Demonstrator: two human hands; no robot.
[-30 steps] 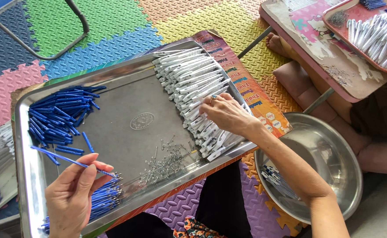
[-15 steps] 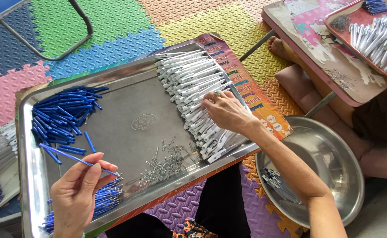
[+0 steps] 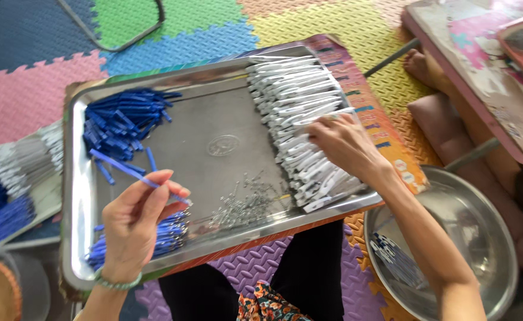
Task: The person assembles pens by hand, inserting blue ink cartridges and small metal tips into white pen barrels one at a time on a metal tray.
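a blue pen tube (image 3: 124, 168) sits pinched in the left hand (image 3: 135, 226), lower left of the frame, above the steel tray (image 3: 214, 119); the right hand (image 3: 348, 145), fingers loosely spread, rests on the white pen barrels (image 3: 297, 113) at centre right. small springs (image 3: 243, 205) lie between the hands.

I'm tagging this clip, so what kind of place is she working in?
Probably a home workshop for floor-level piecework: coloured foam floor mats, a steel tray of white pen parts and blue pen parts, and low tables.
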